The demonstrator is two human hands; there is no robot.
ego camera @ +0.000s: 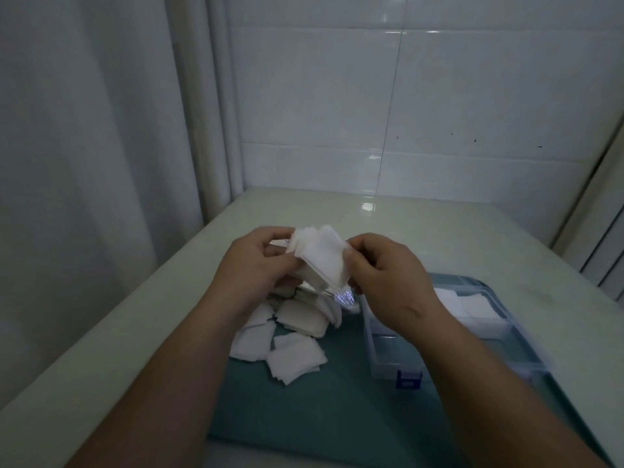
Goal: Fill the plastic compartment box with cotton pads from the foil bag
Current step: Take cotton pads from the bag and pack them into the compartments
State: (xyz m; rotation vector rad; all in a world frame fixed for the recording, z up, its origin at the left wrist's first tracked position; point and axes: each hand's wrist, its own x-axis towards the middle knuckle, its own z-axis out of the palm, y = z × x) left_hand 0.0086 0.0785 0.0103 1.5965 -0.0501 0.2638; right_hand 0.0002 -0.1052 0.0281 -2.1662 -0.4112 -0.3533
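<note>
R forearm hides box's mid part.

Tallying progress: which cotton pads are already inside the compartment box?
The flat pads in the clear box; the stack is held between left hand and right hand, the pile lies loose on the tray.

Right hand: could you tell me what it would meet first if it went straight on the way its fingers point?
The right hand points left and pinches the pads; beyond them it would likely meet the left hand holding their other side, though depth is unclear.
</note>
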